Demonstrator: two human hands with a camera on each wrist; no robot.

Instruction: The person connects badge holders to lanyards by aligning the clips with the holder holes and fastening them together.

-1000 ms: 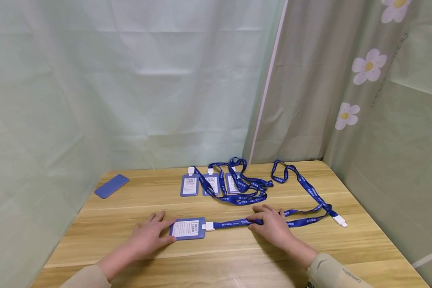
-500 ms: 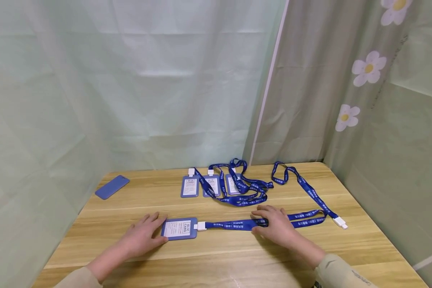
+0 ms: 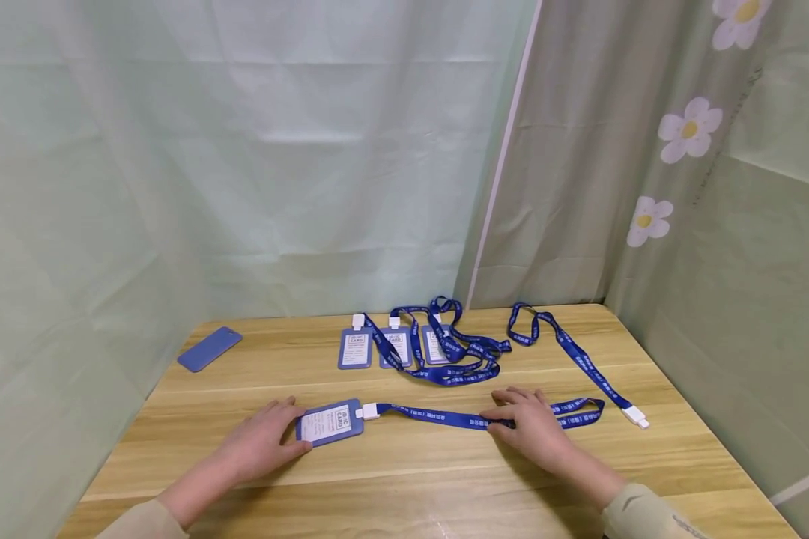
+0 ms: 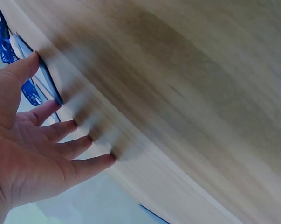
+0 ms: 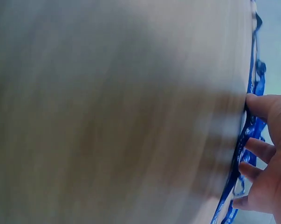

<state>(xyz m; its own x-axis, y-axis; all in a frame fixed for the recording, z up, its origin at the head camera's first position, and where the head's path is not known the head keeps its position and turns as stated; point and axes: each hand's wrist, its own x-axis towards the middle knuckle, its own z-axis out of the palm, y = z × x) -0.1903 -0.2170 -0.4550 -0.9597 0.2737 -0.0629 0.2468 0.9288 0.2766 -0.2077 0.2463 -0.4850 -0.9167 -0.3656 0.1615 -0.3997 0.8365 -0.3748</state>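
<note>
My left hand (image 3: 259, 442) holds a blue ID badge holder (image 3: 330, 423) by its left end, thumb at the near corner and forefinger at the far one. In the left wrist view the other fingers (image 4: 75, 148) are spread on the table beside the holder. A white clip (image 3: 370, 412) joins the holder to a printed blue lanyard (image 3: 431, 415), which runs rightward to my right hand (image 3: 529, 430). That hand pinches the strap between thumb and fingers, low over the table. Past the hand, the looped end of the lanyard bends back on itself. The palm hides part of the strap.
Three badge holders, one a plain-to-read card holder (image 3: 355, 349), stand in a row at the back, under tangled lanyards (image 3: 465, 370). A loose lanyard (image 3: 580, 355) with a white clip (image 3: 636, 416) lies right. A blue holder (image 3: 209, 349) lies back left on the wooden table (image 3: 404, 494). Curtains surround it.
The left hand has drawn the badge holder leftward and tilted it slightly. The right hand has slid rightward along the lanyard, whose looped end has come left, away from the loose lanyard's clip.
</note>
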